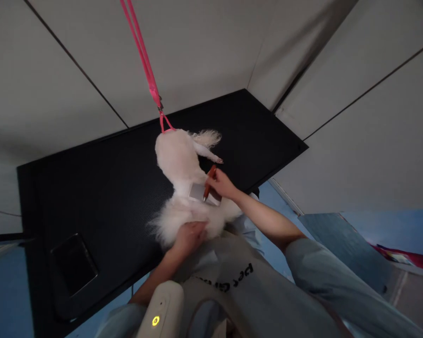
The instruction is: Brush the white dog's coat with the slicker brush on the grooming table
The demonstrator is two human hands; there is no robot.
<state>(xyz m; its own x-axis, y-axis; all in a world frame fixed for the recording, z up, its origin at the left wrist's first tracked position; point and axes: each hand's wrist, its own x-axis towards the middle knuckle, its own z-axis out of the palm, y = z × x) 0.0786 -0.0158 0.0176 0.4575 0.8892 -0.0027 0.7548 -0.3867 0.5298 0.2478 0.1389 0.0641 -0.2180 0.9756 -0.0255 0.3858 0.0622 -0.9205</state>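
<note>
A white dog (178, 157), its body trimmed short, is on a black grooming table (120, 188). Long fluffy fur (176, 213) covers the part of it nearest my apron. My right hand (221, 183) grips the reddish-brown handle of a slicker brush (197, 191), whose flat head lies against the dog at the edge of the fluff. Lower down, my left hand (190, 237) is closed on the long fur, with its fingertips partly buried in it. One thin leg (208, 152) of the dog points to the right. I cannot make out its head.
A pink grooming loop (146, 65) runs from above down to the dog's far end. A dark phone (74, 264) lies on the table's left side. A pale device with a yellow light (162, 310) is close to the camera. Grey wall panels (197, 47) stand behind the table.
</note>
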